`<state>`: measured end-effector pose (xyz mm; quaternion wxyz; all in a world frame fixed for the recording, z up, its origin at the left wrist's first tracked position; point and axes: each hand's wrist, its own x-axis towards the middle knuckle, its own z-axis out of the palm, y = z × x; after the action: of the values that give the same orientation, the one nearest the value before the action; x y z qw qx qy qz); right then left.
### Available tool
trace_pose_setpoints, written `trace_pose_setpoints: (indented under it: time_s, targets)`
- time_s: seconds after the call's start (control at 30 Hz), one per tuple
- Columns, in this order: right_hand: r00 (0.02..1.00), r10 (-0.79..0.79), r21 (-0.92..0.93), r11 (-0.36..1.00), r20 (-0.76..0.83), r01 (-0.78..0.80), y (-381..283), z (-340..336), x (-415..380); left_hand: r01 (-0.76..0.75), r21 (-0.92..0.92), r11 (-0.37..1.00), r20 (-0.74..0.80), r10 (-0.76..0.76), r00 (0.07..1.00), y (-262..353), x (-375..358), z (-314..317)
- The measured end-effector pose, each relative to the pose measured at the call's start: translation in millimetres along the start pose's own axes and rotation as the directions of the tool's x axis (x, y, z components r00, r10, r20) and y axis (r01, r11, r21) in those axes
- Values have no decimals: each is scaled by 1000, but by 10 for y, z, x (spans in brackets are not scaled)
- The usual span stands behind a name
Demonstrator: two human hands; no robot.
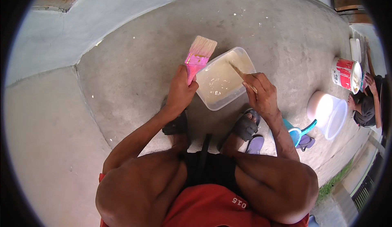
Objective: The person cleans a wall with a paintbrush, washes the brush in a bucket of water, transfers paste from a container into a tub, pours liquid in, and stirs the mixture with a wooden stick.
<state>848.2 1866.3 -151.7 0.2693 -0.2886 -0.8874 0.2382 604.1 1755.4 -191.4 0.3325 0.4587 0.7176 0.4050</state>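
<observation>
My left hand (pixel 182 90) is closed round the handle of a pink paintbrush (pixel 199 56), its wide pale bristles pointing up and away from me. A clear rectangular tub (pixel 217 106) of cream-coloured liquid (pixel 216 80) rests on the concrete floor between and beyond my feet. Over the tub's right side, my right hand (pixel 261 93) grips a thin wooden stick (pixel 237 69). The stick's far end reaches the liquid. The brush is beside the tub's left corner, above the floor.
At the right are a white-and-red paint bucket (pixel 344 74), a pale translucent bucket (pixel 326 112), a teal dipper (pixel 297 133) and purple sandals (pixel 255 145). Another person (pixel 367 104) crouches at the far right edge. A pale wall (pixel 134 2) curves along the upper left.
</observation>
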Motion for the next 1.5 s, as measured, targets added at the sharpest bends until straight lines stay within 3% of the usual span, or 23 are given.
trace_pose_setpoints:
  time_s: [0.17,0.3,0.37,0.47,0.6,0.73,0.8,0.93,1.0,1.23,1.3,1.43,1.5]
  targets:
    - [992,-10,-179,983,127,33,23,-178,-55,-23,-10,1000,-31,23,999,11,-2,-7]
    - [984,35,-195,981,175,-1,-121,-191,-276,28,-26,999,-34,-29,999,3,-11,7]
    - [983,94,-111,991,157,-77,-240,-145,-344,30,-24,999,-35,-30,999,-4,-17,9]
    - [992,43,13,999,116,-45,-423,12,-344,64,-41,997,-17,-65,998,-2,-18,17]
    - [980,156,255,950,122,-183,-467,151,-297,98,-63,993,-8,-99,995,-42,-37,24]
    - [967,227,249,936,111,-248,-339,92,-359,29,4,1000,-39,-28,999,-48,-38,5]
    - [955,295,138,947,-16,-290,-261,55,-435,70,-6,998,-19,-70,997,-41,-43,8]
    - [962,242,7,970,-129,-243,-154,115,-491,122,-59,991,2,-122,993,-71,-64,27]
    - [986,128,-94,986,-103,-138,-190,212,-466,31,-20,999,-28,-32,999,-107,-61,39]
    - [993,76,23,997,94,-78,-266,153,-649,90,-24,996,23,-90,996,-247,-94,36]
    - [992,117,-63,991,-52,-120,-199,117,-600,-34,144,989,-23,38,999,-196,-86,25]
    - [983,167,-88,981,-76,-174,-224,241,-512,-154,214,965,-33,165,986,-154,-8,42]
    - [998,54,-57,997,27,-52,-272,322,-529,-3,131,991,21,0,1000,-164,1,48]
